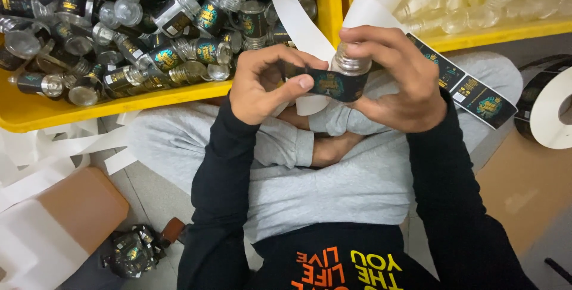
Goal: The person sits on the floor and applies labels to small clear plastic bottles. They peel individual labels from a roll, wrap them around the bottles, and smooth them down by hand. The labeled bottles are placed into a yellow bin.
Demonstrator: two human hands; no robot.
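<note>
Here, over the lap, the left hand [262,84] pinches a black label [330,83] onto the bottle [350,66] gripped by the right hand [396,81]; uneven pressing could wrinkle it, judging beside the yellow bin [36,114] of labelled bottles.

The tiled floor [146,192] carries a yellow crate [36,114] beyond the left hand, loose white backing strips [65,147] and a brown box [77,206] below-left, and a label roll [548,111] right of the right hand.

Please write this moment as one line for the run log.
left hand: presses label | right hand: holds bottle | strip: trails right
</note>
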